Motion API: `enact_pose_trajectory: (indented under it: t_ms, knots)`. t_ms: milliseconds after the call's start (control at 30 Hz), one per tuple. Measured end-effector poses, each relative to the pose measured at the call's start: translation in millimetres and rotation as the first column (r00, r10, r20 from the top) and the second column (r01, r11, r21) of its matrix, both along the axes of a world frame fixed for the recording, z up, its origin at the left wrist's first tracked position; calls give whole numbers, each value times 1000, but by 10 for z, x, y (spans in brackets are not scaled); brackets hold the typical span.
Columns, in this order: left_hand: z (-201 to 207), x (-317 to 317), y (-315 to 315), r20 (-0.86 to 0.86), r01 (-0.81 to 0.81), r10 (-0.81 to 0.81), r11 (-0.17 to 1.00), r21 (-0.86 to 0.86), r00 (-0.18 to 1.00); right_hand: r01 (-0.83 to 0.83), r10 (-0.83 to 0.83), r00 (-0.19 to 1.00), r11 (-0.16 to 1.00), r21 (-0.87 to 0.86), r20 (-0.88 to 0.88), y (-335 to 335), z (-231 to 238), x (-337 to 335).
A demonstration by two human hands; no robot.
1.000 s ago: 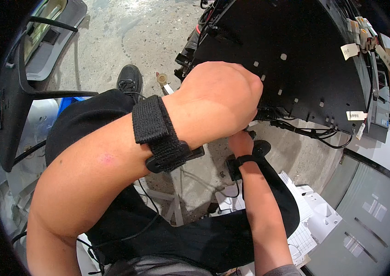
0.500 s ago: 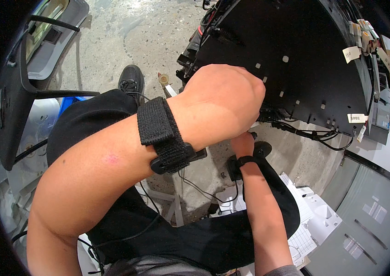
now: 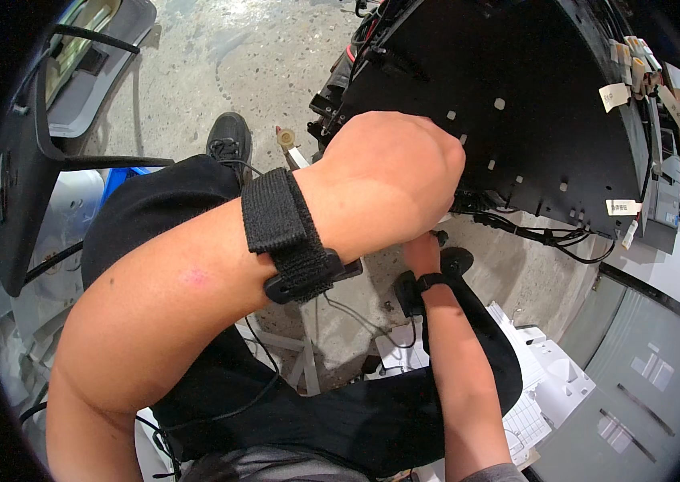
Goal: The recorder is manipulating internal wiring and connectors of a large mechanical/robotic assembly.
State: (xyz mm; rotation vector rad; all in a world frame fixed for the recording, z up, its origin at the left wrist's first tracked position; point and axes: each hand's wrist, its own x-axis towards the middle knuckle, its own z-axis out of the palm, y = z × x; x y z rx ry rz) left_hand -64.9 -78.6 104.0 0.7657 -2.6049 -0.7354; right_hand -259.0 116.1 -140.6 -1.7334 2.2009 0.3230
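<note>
My left hand (image 3: 392,173) is curled into a fist, its back toward me, in front of the lower left edge of a large black panel (image 3: 508,80). Its fingers are turned away, so whatever they grip is hidden. A black woven strap (image 3: 284,217) with a small black device wraps that wrist. Just below, my right hand (image 3: 422,255) is closed, partly covered by the left hand. A small dark tip (image 3: 440,238) shows beside its fingers; the rest of that thing cannot be made out. A black band (image 3: 433,279) circles the right wrist.
Bundled black cables (image 3: 549,234) hang under the panel, and tagged connectors (image 3: 637,60) line its right edge. A black chair-like frame (image 3: 27,177) and grey bin (image 3: 107,88) stand at left. White printed sheets (image 3: 529,410) lie by my right leg. A thin cable (image 3: 264,357) crosses my lap.
My left hand and its strap have shifted very slightly to the right. The right hand has moved a touch to the left. The thin cable below the left wrist has changed its curve.
</note>
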Motion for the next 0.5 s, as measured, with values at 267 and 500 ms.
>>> enact_pose_trajectory:
  t_ms: [267,500]
  knots:
    - [6,18,1,59,2,-2,1000,12,998,785,-579,-164,414,461,799,-196,225,204]
    - [-10,15,1,15,-3,3,1000,2,1000,793,-497,-417,209,572,761,-78,60,65]
